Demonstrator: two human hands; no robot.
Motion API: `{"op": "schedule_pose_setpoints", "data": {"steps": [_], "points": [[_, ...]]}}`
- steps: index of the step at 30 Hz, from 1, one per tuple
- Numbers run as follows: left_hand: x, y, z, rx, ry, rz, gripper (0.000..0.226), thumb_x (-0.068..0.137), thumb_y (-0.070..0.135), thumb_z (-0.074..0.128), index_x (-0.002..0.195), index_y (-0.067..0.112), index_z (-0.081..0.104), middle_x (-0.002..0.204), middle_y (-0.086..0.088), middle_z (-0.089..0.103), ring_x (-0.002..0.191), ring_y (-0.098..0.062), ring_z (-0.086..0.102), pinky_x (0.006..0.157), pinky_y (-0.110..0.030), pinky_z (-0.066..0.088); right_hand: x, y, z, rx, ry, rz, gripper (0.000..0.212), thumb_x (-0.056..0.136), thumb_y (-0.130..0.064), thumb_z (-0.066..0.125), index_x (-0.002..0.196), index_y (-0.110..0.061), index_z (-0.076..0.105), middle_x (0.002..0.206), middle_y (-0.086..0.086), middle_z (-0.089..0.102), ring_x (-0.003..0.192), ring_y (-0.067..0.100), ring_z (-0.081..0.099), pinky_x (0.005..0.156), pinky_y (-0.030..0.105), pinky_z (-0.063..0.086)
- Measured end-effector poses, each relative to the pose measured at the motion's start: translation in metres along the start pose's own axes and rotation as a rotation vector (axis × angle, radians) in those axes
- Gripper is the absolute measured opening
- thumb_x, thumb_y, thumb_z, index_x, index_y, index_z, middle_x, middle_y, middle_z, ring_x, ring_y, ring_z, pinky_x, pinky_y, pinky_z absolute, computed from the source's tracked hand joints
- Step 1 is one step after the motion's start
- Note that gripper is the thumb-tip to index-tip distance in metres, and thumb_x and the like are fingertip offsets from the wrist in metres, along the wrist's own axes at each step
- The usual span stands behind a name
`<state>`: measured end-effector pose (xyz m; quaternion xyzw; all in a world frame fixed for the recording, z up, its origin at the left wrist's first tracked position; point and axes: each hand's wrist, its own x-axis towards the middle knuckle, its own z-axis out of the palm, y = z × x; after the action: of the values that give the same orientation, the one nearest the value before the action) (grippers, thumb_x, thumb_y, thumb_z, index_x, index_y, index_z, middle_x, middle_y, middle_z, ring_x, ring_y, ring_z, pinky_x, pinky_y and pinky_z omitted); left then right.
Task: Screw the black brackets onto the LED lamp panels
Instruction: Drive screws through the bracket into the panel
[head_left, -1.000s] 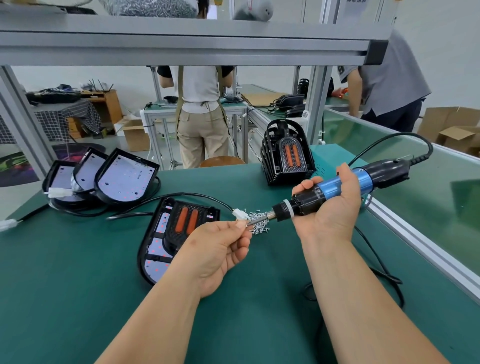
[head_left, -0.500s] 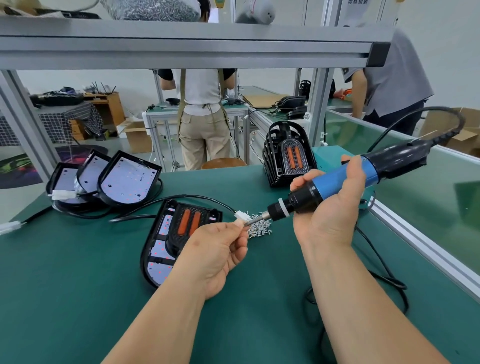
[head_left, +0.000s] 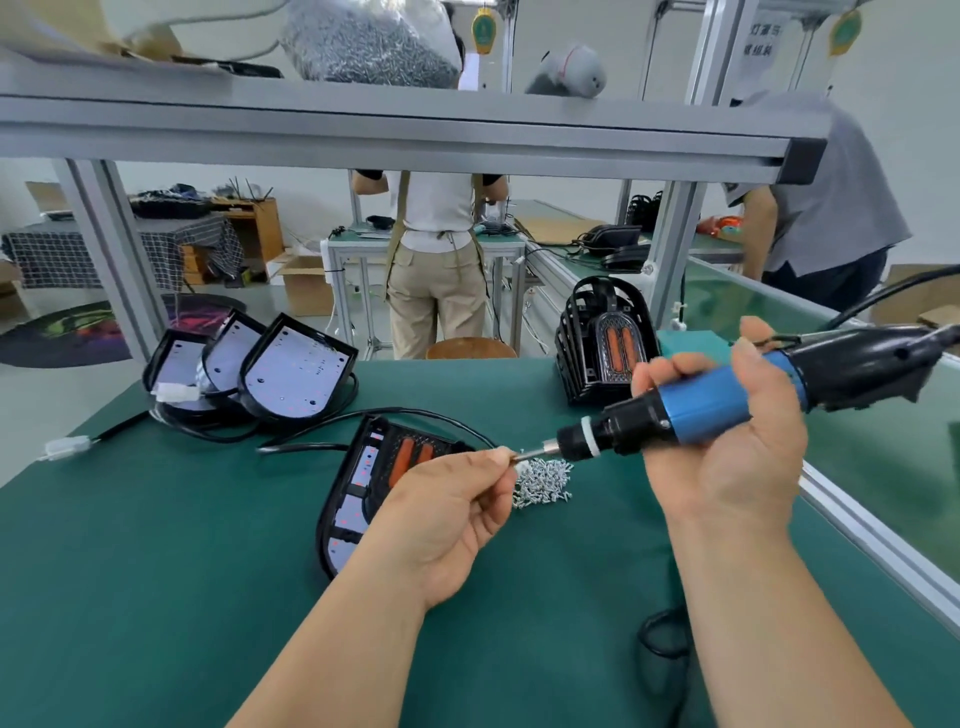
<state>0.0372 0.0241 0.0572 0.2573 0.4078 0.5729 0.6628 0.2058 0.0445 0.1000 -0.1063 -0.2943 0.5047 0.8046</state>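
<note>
My right hand (head_left: 727, 447) grips a blue and black electric screwdriver (head_left: 717, 402), held above the table with its bit pointing left. The fingertips of my left hand (head_left: 447, 514) pinch a small screw against the bit's tip. Just below lies a pile of silver screws (head_left: 545, 483). An LED lamp panel (head_left: 353, 499) with a black bracket (head_left: 410, 457) laid on it sits on the green table, partly hidden by my left hand. Three bare lamp panels (head_left: 291, 374) lean stacked at the back left. A stack of black brackets (head_left: 602, 343) stands at the back right.
Black cables with white connectors (head_left: 67, 447) trail across the table's left side. The screwdriver's cord (head_left: 665, 639) loops by my right forearm. An aluminium rail (head_left: 872, 535) bounds the table on the right, with a frame beam overhead. Two people stand at benches behind.
The screwdriver's rear rose and then leveled while its tip stayed at my left fingertips. My left hand barely moved.
</note>
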Motion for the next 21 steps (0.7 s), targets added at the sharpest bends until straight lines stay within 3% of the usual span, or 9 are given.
{"op": "schedule_pose_setpoints", "data": {"steps": [3, 11, 21], "points": [[0.0, -0.002, 0.001, 0.054, -0.028, 0.005, 0.018, 0.093, 0.004, 0.063, 0.079, 0.003, 0.075, 0.061, -0.002, 0.065, 0.049, -0.003, 0.059, 0.046, -0.014, 0.051, 0.0, 0.0, -0.002, 0.041, 0.08, 0.033, 0.016, 0.091, -0.018, 0.057, 0.079, -0.025, 0.065, 0.057, -0.001, 0.055, 0.052, 0.017, 0.055, 0.07, 0.03, 0.052], [0.001, -0.006, 0.009, -0.257, 0.027, -0.084, 0.033, 0.087, 0.006, 0.065, 0.055, 0.002, 0.076, 0.061, -0.008, 0.068, 0.049, -0.008, 0.065, 0.044, -0.015, 0.052, 0.0, 0.004, -0.002, 0.113, 0.135, -0.001, 0.008, 0.082, -0.02, 0.06, 0.084, -0.019, 0.053, 0.057, -0.001, 0.052, 0.05, 0.017, 0.053, 0.072, 0.03, 0.052], [-0.001, -0.008, 0.011, -0.263, 0.094, -0.068, 0.047, 0.094, 0.004, 0.061, 0.048, 0.003, 0.073, 0.058, -0.007, 0.066, 0.047, -0.008, 0.064, 0.043, -0.016, 0.052, -0.002, 0.006, 0.0, 0.086, 0.138, -0.006, 0.008, 0.087, -0.017, 0.059, 0.086, -0.018, 0.051, 0.058, 0.001, 0.051, 0.05, 0.02, 0.052, 0.069, 0.031, 0.052]]}}
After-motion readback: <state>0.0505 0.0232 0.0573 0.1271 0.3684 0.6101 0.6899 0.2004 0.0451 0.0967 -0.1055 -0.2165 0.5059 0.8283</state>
